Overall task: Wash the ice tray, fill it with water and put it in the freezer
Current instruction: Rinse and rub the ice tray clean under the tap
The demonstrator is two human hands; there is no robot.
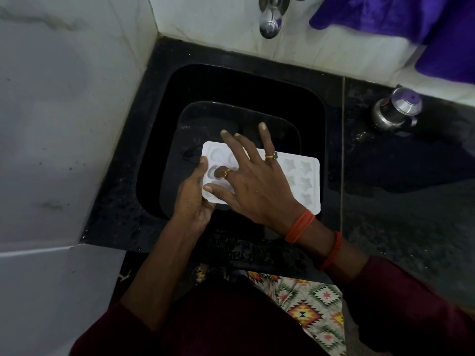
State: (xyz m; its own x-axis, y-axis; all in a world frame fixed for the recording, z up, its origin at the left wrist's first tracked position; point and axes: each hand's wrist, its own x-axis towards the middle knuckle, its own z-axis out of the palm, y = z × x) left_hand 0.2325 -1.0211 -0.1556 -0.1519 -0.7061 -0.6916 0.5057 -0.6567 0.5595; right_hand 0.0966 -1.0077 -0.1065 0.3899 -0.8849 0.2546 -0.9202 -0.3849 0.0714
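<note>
A white ice tray (305,181) with heart and star shaped cups is held flat over the black sink (164,104). My left hand (192,201) grips the tray's left end, thumb on its top edge. My right hand (257,183) lies spread across the tray's middle, fingers apart, with one finger pressed into a heart cup near the left end. It wears rings and orange wrist threads. The chrome tap (270,21) hangs above the sink's back edge; no water stream is visible.
A steel lidded pot (395,111) stands on the wet black counter at the right. Purple cloth (411,24) hangs at the upper right. White tiled walls close in the left and back. A patterned mat (313,307) lies on the floor.
</note>
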